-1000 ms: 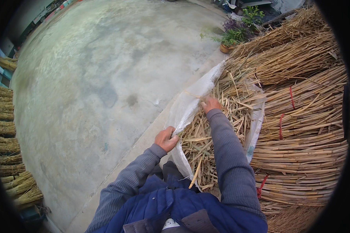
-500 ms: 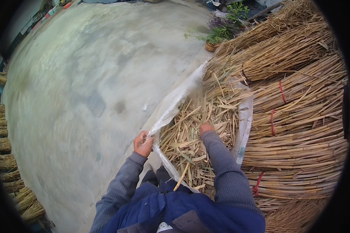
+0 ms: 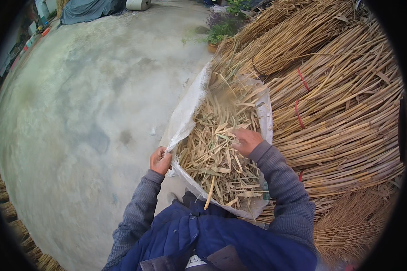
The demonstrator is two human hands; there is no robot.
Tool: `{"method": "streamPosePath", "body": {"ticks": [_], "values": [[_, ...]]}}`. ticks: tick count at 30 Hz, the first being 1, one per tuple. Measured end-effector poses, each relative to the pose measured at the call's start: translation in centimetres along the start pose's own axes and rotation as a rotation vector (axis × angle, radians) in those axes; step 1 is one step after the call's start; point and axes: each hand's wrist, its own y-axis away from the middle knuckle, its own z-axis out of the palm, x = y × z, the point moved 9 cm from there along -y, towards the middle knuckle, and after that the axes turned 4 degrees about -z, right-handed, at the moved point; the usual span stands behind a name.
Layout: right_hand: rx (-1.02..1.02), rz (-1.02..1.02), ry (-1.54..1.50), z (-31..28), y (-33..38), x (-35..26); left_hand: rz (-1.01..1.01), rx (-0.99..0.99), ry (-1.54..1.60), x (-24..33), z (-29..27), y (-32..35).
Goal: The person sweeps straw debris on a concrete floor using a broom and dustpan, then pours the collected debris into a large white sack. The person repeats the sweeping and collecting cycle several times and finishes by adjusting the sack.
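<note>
**Two hands at an open sack of reed cuttings**

Your left hand (image 3: 160, 160) is closed in a tight grip on the near left rim of the white woven sack (image 3: 187, 113), holding that edge up. Your right hand (image 3: 245, 141) lies palm down inside the sack mouth, fingers loosely spread and pressed onto the straw pieces (image 3: 215, 153); whether it clasps any of them cannot be told. The short, flat, pale cuttings fill the sack between your two hands and spill toward your body, one longer stalk (image 3: 209, 193) pointing down at your blue jacket (image 3: 212, 235). Beyond your right hand, tied reed bundles (image 3: 339, 113) lie stacked, bound with red ties (image 3: 297, 113). Beyond your left hand spreads bare concrete floor (image 3: 86, 113). Past the sack's far end stands a potted plant (image 3: 219, 34).
</note>
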Motion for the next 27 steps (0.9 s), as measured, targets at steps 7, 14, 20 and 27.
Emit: {"method": "streamPosePath", "body": {"ticks": [7,14,20,27], "values": [[0.415,0.411,0.445,-5.7,9.8,6.2,-0.019,-0.026,0.035,-0.7,-0.6,0.0],[0.293,0.743,0.248,2.3,11.1,19.0,-0.04,-0.017,-0.012,-1.0,-1.4,-0.7],[0.666,0.748,0.121,-2.8,16.1,24.0,0.329,0.117,0.148,2.7,-2.7,-1.4],[0.674,0.594,0.004,-1.2,14.1,24.8,0.025,0.101,0.048,2.6,-3.8,-2.0]]}}
